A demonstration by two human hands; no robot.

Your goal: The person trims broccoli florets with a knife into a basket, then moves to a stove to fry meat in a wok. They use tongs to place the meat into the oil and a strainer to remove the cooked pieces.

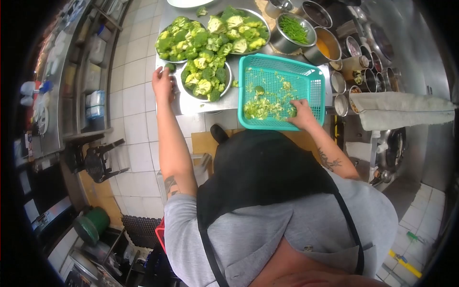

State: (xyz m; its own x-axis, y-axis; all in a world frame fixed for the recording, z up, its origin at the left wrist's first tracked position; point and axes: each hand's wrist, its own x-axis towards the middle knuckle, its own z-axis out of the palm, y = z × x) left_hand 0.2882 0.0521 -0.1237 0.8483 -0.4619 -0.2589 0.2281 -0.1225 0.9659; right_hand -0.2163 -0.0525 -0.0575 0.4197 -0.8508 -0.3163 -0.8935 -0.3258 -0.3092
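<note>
A turquoise plastic basket (320,91) stands on the steel table, with small broccoli crumbs and a few florets on its mesh bottom. My right hand (302,115) reaches inside its near right corner, fingers closed around a small broccoli floret (292,111). To the left, my left hand (163,86) is at the table's edge with its fingers apart. A dark green floret (170,67) lies by its thumb. Next to that hand is a round metal bowl (230,79) heaped with cut broccoli (203,79). Behind it, two larger containers are piled with more broccoli (234,31).
Behind the basket stand a metal pot of green beans or similar cut green stalks (294,29) and a pot with orange liquid (327,47). Several small containers crowd the right side, near a hanging grey cloth (406,111). Shelving (86,62) and a black stool (98,160) are at left.
</note>
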